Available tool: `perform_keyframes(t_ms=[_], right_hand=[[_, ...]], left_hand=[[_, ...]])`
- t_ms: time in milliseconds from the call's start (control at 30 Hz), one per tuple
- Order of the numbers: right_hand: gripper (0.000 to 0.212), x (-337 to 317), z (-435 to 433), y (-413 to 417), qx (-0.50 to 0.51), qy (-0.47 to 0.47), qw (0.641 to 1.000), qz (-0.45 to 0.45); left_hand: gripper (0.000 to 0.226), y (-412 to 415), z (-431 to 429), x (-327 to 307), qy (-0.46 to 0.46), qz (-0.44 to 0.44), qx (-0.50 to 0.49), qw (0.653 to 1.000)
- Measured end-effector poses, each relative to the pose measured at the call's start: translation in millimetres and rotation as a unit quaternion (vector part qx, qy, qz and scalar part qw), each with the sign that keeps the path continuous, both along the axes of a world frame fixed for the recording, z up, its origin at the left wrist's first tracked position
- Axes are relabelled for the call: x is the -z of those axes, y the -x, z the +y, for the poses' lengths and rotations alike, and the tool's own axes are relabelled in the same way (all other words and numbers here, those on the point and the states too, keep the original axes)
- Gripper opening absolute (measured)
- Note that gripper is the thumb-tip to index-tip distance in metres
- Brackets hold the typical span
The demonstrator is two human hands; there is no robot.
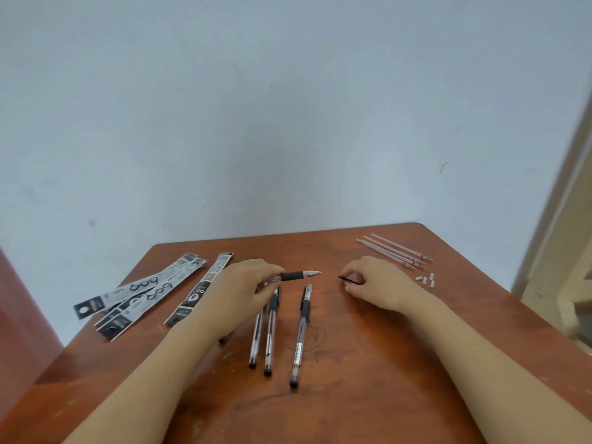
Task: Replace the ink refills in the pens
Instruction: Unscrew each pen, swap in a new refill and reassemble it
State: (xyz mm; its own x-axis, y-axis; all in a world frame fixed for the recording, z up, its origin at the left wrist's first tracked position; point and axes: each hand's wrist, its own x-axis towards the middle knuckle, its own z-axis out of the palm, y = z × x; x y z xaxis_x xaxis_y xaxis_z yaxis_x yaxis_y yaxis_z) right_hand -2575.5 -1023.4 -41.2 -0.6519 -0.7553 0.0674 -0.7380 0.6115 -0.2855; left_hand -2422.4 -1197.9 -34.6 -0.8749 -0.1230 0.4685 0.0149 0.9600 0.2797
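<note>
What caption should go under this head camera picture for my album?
Left hand holds a pen; right hand pinches a small dark piece.

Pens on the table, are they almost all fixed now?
Probably nearly. Clear refills and little white tips lie set aside far right, and three capped pens lie in the middle. The left hand holds an uncapped pen; the right hand pinches a dark piece, likely its cap. Capping seems left.

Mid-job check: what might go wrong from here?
The pen in the left hand points its bare tip at the right hand; ink may smear. The tiny white caps beside the right wrist might get swept away. The loose refills near the table's far corner may roll off.
</note>
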Motion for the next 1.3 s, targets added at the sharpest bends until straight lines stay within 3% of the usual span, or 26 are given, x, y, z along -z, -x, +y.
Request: perform_keyframes(t_ms=[167,267,433,600,700,867,1067,1233,1300], right_hand=[[0.033,-2.4,0.2,-4.9,0.001,0.020,0.999,0.028],[0.025,-7.0,-0.6,-11.7,-0.016,0.142,0.989,0.031],[0.046,-14.8,-2.8,-26.1,-0.038,0.289,0.949,-0.123],[0.053,-10.9,-7.5,-34.5,-0.070,0.272,0.940,-0.191],[0.051,-10.9,-8.7,-34.3,-0.071,0.292,0.929,-0.218],[0.044,-11.0,-8.0,-32.7,-0.069,0.301,0.914,-0.262],[0.041,-11.2,-9.5,-34.4,-0.065,0.302,0.926,-0.217],[0.040,-11.5,-9.0,-39.0,-0.071,0.328,0.925,-0.176],[0.040,-12.4,-7.6,-40.6,-0.081,0.332,0.924,-0.171]], left_hand=[[0.028,-0.6,2.5,-0.7,-0.006,0.024,-0.002,1.000],[0.027,-0.1,4.0,-0.7,-0.003,0.035,0.000,0.999],[0.027,0.5,5.8,-0.2,0.005,0.040,0.010,0.999],[0.027,0.4,8.8,1.1,0.029,0.049,0.029,0.998],[0.038,0.6,8.0,1.0,0.041,0.055,0.046,0.997],[0.036,0.2,9.1,0.8,0.066,0.064,0.074,0.993],[0.036,-0.9,8.4,0.4,0.099,0.063,0.084,0.990],[0.042,-0.4,5.5,-0.5,0.021,0.044,0.078,0.996],[0.032,-0.7,6.5,-2.3,-0.023,0.022,0.071,0.997]])
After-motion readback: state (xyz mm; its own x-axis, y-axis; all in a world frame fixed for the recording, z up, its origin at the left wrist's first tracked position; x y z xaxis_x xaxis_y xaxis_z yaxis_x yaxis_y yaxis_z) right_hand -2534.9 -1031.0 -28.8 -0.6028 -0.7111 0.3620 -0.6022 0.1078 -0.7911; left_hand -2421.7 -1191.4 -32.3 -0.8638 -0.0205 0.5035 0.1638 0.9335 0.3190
